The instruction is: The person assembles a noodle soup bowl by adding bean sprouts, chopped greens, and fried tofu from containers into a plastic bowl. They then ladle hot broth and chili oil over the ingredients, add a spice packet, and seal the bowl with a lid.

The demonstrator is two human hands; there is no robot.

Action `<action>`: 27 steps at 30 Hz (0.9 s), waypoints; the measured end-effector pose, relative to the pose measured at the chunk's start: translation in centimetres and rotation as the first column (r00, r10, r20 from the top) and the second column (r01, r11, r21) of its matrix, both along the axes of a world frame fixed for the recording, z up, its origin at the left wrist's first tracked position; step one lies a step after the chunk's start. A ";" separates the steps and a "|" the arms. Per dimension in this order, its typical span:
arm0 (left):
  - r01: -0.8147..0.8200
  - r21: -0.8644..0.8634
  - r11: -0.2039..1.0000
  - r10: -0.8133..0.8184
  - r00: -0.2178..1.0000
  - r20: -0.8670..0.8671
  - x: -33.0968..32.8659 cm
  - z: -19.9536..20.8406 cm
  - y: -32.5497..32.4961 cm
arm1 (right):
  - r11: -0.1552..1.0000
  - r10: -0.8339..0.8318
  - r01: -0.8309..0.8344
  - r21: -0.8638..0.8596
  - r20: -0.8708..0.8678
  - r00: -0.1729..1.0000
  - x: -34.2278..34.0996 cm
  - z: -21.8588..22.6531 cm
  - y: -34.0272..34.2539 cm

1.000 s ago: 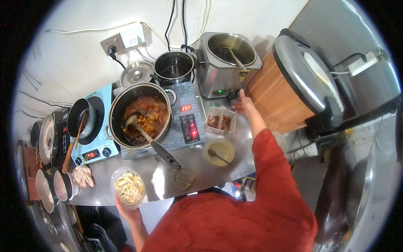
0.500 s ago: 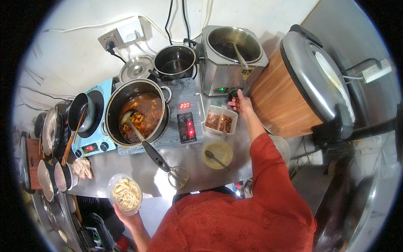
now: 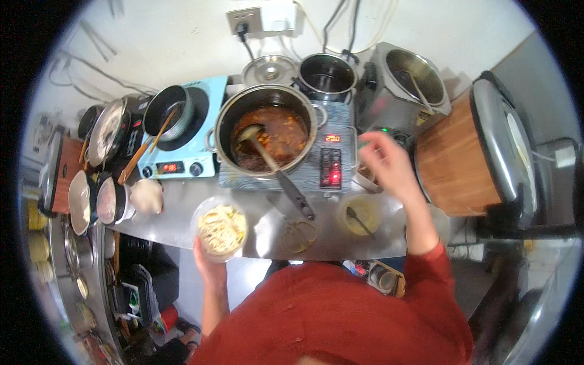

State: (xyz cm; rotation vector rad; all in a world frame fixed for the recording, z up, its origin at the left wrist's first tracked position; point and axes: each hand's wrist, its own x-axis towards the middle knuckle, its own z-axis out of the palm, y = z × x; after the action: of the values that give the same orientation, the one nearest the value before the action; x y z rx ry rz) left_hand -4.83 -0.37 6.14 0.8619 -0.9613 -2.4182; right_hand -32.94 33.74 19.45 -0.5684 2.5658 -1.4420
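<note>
My left hand clamps the bowl in front of the pot; level is best. Right of the pot, my right hand blurs: grip, I can't tell.

This place is looking like a compact working kitchen, though whether it is serving a home or an eatery is staying unclear. A steel counter is running along a pale wall, and cooking gear is crowding it. A light-blue cooker is bearing a dark pan; a grey, wood-patterned cooker is carrying a large pot of reddish-brown stew, with a ladle leaning in it. A boxy steel warmer is standing near a big wood-toned drum with a metal lid. Bowls are clustering leftward, and a clear tub is holding pale food strips.
</note>
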 end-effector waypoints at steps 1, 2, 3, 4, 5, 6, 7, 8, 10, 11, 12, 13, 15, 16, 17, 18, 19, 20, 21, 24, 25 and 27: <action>-0.003 0.026 1.000 0.003 1.000 0.009 -0.1 0.0 -0.2 | 0.976 0.207 -0.202 0.081 -0.054 0.977 2.8 1.4 -2.3; 0.019 0.061 0.998 -0.017 0.999 -0.030 -0.1 0.0 -0.4 | 0.907 0.383 -0.345 0.243 -0.130 0.915 5.6 2.6 -4.3; 0.029 0.062 0.998 -0.026 0.998 -0.054 -0.2 -0.1 -0.5 | 0.808 0.475 -0.329 0.489 -0.209 0.855 8.0 3.3 -6.2; 0.036 0.078 0.996 -0.030 0.996 -0.078 -0.3 -0.1 -0.6 | 0.755 0.531 -0.359 0.549 -0.190 0.826 9.3 3.4 -8.3; 0.015 0.133 0.991 -0.008 0.999 -0.052 -0.5 -0.2 -0.6 | 0.685 0.521 -0.308 0.660 -0.149 0.841 10.2 3.2 -9.9; 0.048 0.103 0.994 -0.038 0.994 -0.100 -0.6 -0.2 -0.6 | 0.604 0.529 -0.261 0.753 -0.134 0.838 10.8 3.0 -11.2; 0.050 0.109 0.993 -0.039 0.995 -0.097 -0.6 -0.2 -0.7 | 0.581 0.520 -0.183 0.793 -0.188 0.833 11.2 2.8 -12.2; 0.087 0.104 0.991 -0.071 0.986 -0.151 -0.7 -0.3 -0.6 | 0.528 0.517 -0.113 0.842 -0.213 0.829 11.2 2.6 -12.4; 0.064 0.124 0.990 -0.052 0.994 -0.098 -0.7 -0.4 -0.8 | 0.505 0.525 -0.066 0.861 -0.245 0.815 10.7 2.6 -12.3; 0.049 0.126 0.991 -0.040 0.997 -0.071 -0.7 -0.5 -0.9 | 0.538 0.536 -0.093 0.838 -0.254 0.805 10.5 3.3 -10.7; 0.027 0.141 0.990 -0.020 0.999 -0.050 -0.6 -0.5 -1.0 | 0.528 0.535 -0.129 0.840 -0.211 0.818 10.2 4.0 -9.0; 0.047 0.125 0.991 -0.039 0.997 -0.070 -0.6 -0.7 -1.1 | 0.566 0.528 -0.096 0.819 -0.271 0.805 10.1 4.5 -7.9; 0.078 0.117 0.990 -0.063 0.990 -0.125 -0.7 -1.1 -1.3 | 0.566 0.498 -0.036 0.824 -0.307 0.811 9.7 5.2 -6.1; 0.091 0.118 0.989 -0.075 0.988 -0.132 -0.7 -1.2 -1.3 | 0.570 0.461 -0.006 0.822 -0.313 0.831 9.4 5.1 -5.8; 0.107 0.114 0.988 -0.091 0.986 -0.136 -0.7 -1.3 -1.5 | 0.584 0.429 0.026 0.811 -0.336 0.839 8.7 5.0 -5.9; 0.123 0.124 0.985 -0.105 0.984 -0.144 -0.8 -1.4 -1.6 | 0.609 0.396 0.065 0.791 -0.374 0.838 8.1 4.6 -6.2; 0.111 0.119 0.987 -0.099 0.990 -0.104 -0.8 -1.3 -1.8 | 0.614 0.337 0.075 0.786 -0.347 0.875 7.8 4.4 -6.5; 0.093 0.124 0.988 -0.084 0.994 -0.072 -0.8 -1.3 -1.9 | 0.609 0.307 0.062 0.791 -0.307 0.901 7.4 4.0 -6.8; 0.073 0.129 0.989 -0.068 0.997 -0.039 -0.8 -1.3 -2.0 | 0.631 0.290 0.064 0.773 -0.311 0.905 7.2 3.7 -7.2; 0.062 0.154 0.986 -0.055 0.997 -0.050 -0.9 -1.3 -2.4 | 0.728 0.210 -0.047 0.684 -0.156 0.965 6.9 3.7 -7.3; 0.069 0.148 0.987 -0.059 0.996 -0.068 -0.9 -1.5 -2.5 | 0.746 0.159 -0.089 0.659 -0.046 0.986 7.0 4.1 -7.1; 0.079 0.133 0.988 -0.066 0.992 -0.104 -0.9 -1.8 -2.9 | 0.830 0.114 -0.186 0.527 0.166 0.980 7.2 5.1 -7.0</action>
State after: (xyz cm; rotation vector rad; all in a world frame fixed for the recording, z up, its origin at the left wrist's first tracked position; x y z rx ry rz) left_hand -5.76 -3.29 4.35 0.7562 -0.8107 -2.5878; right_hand -25.75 26.72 24.55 -0.5460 2.5808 -0.6222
